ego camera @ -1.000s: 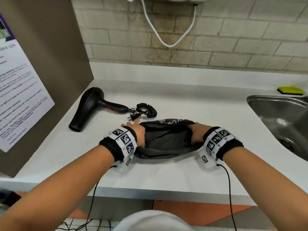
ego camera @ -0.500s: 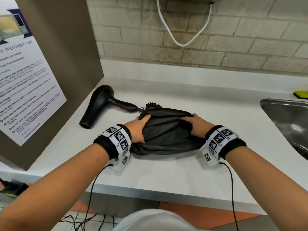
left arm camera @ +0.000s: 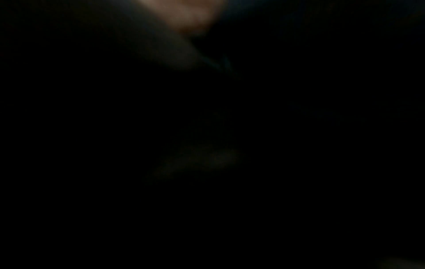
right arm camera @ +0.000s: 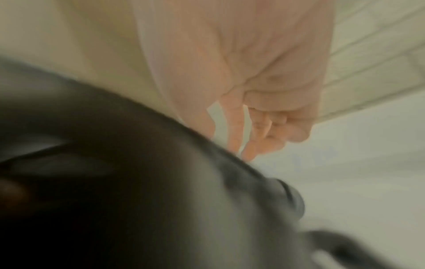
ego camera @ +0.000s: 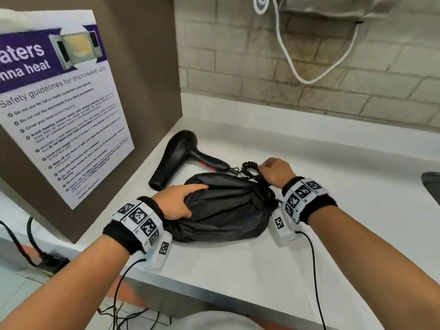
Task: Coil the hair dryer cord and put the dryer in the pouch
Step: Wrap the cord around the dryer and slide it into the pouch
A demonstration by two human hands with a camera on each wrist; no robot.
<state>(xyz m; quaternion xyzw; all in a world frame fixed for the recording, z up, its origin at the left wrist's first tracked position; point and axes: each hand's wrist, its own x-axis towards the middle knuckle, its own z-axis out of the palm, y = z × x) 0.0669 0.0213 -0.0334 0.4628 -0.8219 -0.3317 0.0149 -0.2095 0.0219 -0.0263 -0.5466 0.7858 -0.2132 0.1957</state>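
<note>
The counter (ego camera: 273, 270) holds the pouch (ego camera: 228, 208) in front, and the hair dryer (ego camera: 177, 156) just behind it, barrel toward the left wall and handle pointing right at the cord (ego camera: 250, 166). The left hand (ego camera: 177, 201) lies on the pouch, fingers curled into the cloth. The right hand (ego camera: 276, 172), nearer the cord, is bunched at the pouch's drawstring end; what it pinches is hidden. The left wrist view is dark
</note>
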